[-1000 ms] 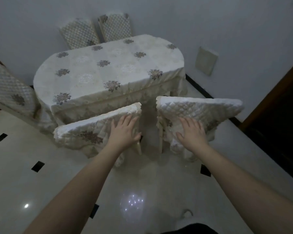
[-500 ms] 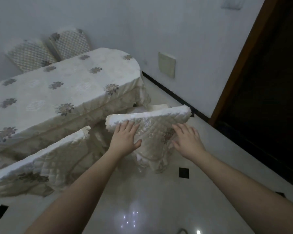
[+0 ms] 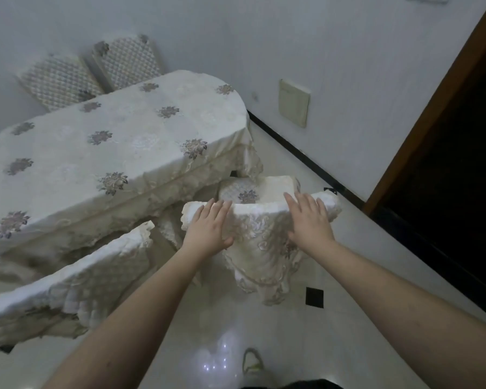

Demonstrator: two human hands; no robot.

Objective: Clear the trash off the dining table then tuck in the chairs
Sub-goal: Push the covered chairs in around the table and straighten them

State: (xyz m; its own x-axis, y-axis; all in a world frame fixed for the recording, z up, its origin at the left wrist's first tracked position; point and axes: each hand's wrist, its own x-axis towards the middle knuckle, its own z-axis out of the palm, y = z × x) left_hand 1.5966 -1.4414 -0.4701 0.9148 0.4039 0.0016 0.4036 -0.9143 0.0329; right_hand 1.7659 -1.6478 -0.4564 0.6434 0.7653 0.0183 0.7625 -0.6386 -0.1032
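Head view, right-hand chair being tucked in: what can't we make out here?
- Chair legs and frame: hidden by its draped cover.
- Seat front: under the tablecloth, so the gap left can't be judged.
- Left hand and right hand palms: against the backrest, contact unseen.
- Left chair: cut off by the left edge.
- Table far left end: outside the frame.

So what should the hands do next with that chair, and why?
Probably push it a little further in. Both the left hand and right hand lie flat on the back of the cream quilted-cover chair, and part of its seat shows outside the edge of the floral-clothed dining table.
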